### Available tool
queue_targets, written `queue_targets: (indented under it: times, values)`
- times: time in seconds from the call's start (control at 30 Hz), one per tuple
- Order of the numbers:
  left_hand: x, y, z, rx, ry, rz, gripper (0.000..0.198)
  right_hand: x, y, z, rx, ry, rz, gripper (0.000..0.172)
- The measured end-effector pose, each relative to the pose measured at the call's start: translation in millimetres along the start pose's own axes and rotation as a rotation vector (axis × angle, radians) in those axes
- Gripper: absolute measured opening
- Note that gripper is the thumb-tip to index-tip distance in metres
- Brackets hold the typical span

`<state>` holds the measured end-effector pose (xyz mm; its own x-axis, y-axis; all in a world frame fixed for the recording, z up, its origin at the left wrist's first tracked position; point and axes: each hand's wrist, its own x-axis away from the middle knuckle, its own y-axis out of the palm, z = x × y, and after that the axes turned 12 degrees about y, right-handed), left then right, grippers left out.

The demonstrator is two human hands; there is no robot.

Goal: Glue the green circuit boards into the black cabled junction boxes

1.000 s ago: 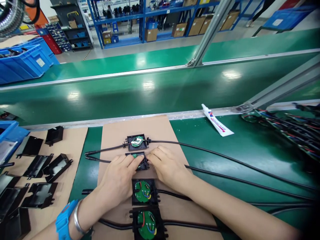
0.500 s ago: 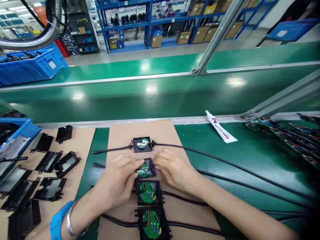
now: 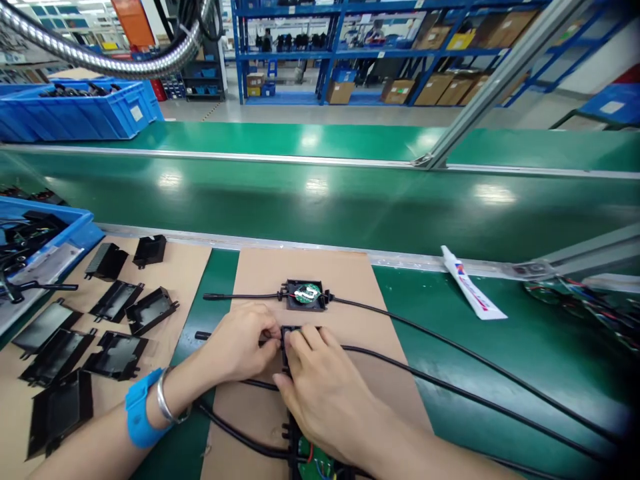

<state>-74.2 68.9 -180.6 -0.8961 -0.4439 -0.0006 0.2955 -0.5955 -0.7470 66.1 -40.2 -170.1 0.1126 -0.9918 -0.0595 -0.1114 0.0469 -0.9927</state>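
My left hand [image 3: 247, 343] is closed in a pinch at the left edge of the second black housing [image 3: 286, 353], on the short black cable [image 3: 203, 335] that enters there. My right hand [image 3: 325, 390] lies over that housing with curled fingers gripping it, hiding most of it and its board. Just beyond both hands sits another open black housing [image 3: 305, 305] with a round green circuit board [image 3: 307, 293], white paste on it, and a cable out of each side. Nearer me, a housing with a green board [image 3: 313, 460] and coloured wires is partly covered by my right hand.
Several empty black cases [image 3: 117, 353] lie on cardboard at the left, beside a blue bin [image 3: 80, 230] of black parts. A white tube [image 3: 473, 283] rests on the green bench to the right. Long black cables [image 3: 450, 380] run rightward; wired parts [image 3: 590, 303] lie far right.
My right hand has moved left from the housing's right end to cover it. My left hand has drawn back off the board to its left edge. The view has shifted left and tilted.
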Motion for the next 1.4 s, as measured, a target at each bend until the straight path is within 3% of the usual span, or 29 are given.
queue_targets:
  times: [0.13,0.27,0.37,0.47,0.6,0.77,0.9,1.13,1.4]
  values:
    - [0.8,-0.1,2.9,-0.005,-0.027,-0.015,0.009,-9.2,-6.9,-2.1,0.015,-0.112,-0.122,0.034]
    - [0.1,-7.1,-0.1,-0.007,-0.036,-0.083,0.010,-1.8,-11.2,11.8,-0.112,-0.046,-0.111,0.028]
    - [-10.6,-14.5,-9.8,-0.101,-0.001,0.005,0.014,4.3,-10.0,45.7,-0.315,0.070,0.061,0.026]
    - [-27.2,-16.1,-20.1,-0.241,0.015,0.139,0.022,0.8,2.0,88.9,-0.338,0.233,0.240,0.028]
    - [-36.6,-13.8,-21.6,-0.232,0.002,0.106,0.003,-4.3,13.3,116.8,-0.433,0.308,0.139,0.028]
    - [-27.8,-21.7,-6.9,-0.120,-0.044,0.096,0.020,2.9,-21.1,101.9,-0.479,0.221,0.088,0.025]
    - [-34.0,-25.0,1.3,-0.202,-0.045,0.069,0.025,-4.6,-41.3,94.6,-0.376,0.186,0.013,0.028]
    - [-52.5,-23.5,5.5,-0.346,-0.051,-0.036,0.024,-35.3,-38.5,85.9,-0.254,0.248,-0.179,0.025]
    - [-53.9,-19.9,-0.5,-0.329,-0.051,-0.052,0.023,-44.0,-31.5,84.1,-0.113,0.187,-0.238,0.029]
